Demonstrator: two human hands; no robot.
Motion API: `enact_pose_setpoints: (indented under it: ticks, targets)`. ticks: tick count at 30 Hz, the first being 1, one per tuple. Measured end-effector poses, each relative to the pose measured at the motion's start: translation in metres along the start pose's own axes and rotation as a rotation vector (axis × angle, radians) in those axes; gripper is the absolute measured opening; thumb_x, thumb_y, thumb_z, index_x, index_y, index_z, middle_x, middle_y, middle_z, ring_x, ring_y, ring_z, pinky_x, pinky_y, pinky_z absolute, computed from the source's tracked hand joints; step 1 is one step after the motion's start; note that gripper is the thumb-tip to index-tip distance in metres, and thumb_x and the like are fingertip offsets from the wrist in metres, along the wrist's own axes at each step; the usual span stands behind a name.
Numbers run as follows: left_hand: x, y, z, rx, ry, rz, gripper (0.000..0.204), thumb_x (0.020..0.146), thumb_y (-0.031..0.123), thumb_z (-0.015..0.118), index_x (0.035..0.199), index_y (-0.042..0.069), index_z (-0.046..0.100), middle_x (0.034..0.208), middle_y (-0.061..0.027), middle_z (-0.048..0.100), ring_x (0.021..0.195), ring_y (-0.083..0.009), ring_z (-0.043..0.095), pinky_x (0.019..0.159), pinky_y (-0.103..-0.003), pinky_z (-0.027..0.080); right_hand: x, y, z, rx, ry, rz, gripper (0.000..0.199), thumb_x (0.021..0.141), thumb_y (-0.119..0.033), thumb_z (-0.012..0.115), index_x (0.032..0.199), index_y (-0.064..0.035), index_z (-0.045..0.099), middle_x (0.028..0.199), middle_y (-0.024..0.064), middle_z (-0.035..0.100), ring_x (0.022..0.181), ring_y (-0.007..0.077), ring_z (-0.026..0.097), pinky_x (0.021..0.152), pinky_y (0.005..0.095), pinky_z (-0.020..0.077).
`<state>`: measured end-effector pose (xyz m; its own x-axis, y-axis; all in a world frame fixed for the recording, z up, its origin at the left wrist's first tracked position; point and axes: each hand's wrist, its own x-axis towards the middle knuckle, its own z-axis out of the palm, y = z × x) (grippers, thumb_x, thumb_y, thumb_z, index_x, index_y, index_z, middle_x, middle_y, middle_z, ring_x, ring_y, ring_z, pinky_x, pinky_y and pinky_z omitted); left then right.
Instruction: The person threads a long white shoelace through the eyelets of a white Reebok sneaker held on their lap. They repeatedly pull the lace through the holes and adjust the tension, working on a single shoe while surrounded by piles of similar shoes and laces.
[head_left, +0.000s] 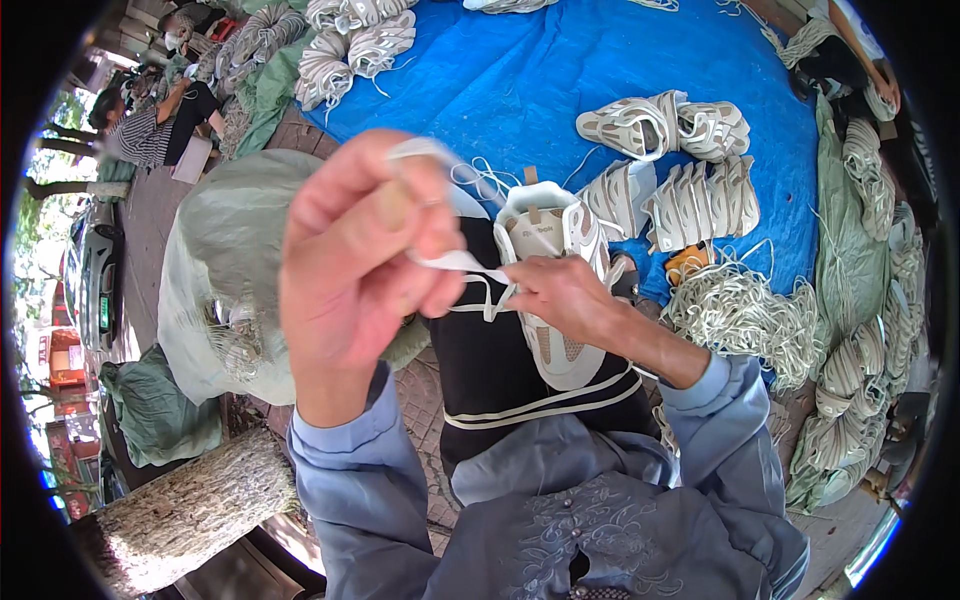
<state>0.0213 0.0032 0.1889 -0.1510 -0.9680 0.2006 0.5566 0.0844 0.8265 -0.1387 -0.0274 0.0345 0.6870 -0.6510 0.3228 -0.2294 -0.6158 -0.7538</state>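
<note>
A white and beige shoe upper [563, 352] lies along my lap, toe toward me and tongue standing up at the far end. My left hand [360, 250] is raised to the left of it and nearer the camera, its fingers pinched on a white shoelace [455, 261]. That hand is slightly blurred. From there the shoelace runs down to the upper's left side, with a loose loop hanging beside it. My right hand [568, 303] rests over the front of the upper, fingers closed on the shoelace near the eyelets. More laces [535, 410] lie across my dark trousers.
A blue tarp [480, 90] spreads ahead, bearing uppers [665, 128], a nested row of uppers [705, 203] and a heap of white laces [745, 318]. Bundled uppers [850, 385] line the right. A pale sack [240, 190] and a stone bench [190, 515] are left; a person [150, 135] sits farther off.
</note>
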Motion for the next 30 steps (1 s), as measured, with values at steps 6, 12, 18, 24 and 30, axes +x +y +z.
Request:
enact_pose_setpoints:
  ticks: [6, 12, 18, 24, 30]
  targets:
    - [0.035, -0.001, -0.012, 0.281, 0.103, -0.071, 0.018, 0.087, 0.012, 0.047, 0.097, -0.003, 0.051, 0.068, -0.0048, 0.049, 0.044, -0.0052, 0.038, 0.043, -0.02, 0.039, 0.03, 0.008, -0.054, 0.817, -0.076, 0.532, 0.01, 0.072, -0.011, 0.061, 0.071, -0.0014, 0.064, 0.055, 0.0034, 0.056, 0.043, 0.0045, 0.049, 0.036, 0.0169, 0.033]
    - [0.055, -0.026, -0.087, 1.31, 0.374, 0.071, 0.014, 0.079, 0.01, 0.055, 0.091, 0.002, 0.056, 0.074, -0.008, 0.056, 0.053, -0.0167, 0.054, 0.048, -0.028, 0.044, 0.056, 0.072, -0.139, 0.916, 0.324, 0.429, 0.017, 0.076, -0.009, 0.053, 0.081, 0.0063, 0.06, 0.056, 0.0052, 0.054, 0.039, 0.0086, 0.043, 0.034, 0.0201, 0.0283]
    - [-0.034, -0.111, -0.051, 1.671, -0.037, 0.302, 0.009, 0.07, 0.006, 0.061, 0.077, 0.005, 0.055, 0.073, -0.0084, 0.052, 0.06, -0.0237, 0.054, 0.052, -0.033, 0.044, 0.056, 0.086, -0.141, 0.802, 0.267, 0.452, 0.019, 0.076, -0.012, 0.055, 0.082, 0.0054, 0.06, 0.056, 0.0051, 0.053, 0.04, 0.0086, 0.044, 0.034, 0.0201, 0.0262]
    - [-0.043, -0.161, -0.055, 1.798, -0.097, 0.093, 0.01, 0.065, 0.006, 0.063, 0.072, 0.006, 0.055, 0.068, -0.0067, 0.051, 0.062, -0.0217, 0.055, 0.05, -0.031, 0.044, 0.059, 0.076, -0.143, 0.78, 0.28, 0.475, 0.019, 0.076, -0.012, 0.056, 0.082, 0.0058, 0.059, 0.057, 0.0044, 0.053, 0.043, 0.0082, 0.044, 0.036, 0.019, 0.0268]
    - [-0.029, -0.148, -0.062, 1.544, -0.115, -0.047, 0.007, 0.069, 0.003, 0.059, 0.073, 0.005, 0.054, 0.066, -0.0069, 0.055, 0.063, -0.022, 0.057, 0.051, -0.031, 0.045, 0.07, 0.096, -0.181, 0.619, 0.445, 0.399, 0.022, 0.079, -0.016, 0.054, 0.083, 0.0051, 0.057, 0.056, 0.0014, 0.05, 0.039, 0.0058, 0.039, 0.035, 0.0186, 0.0258]
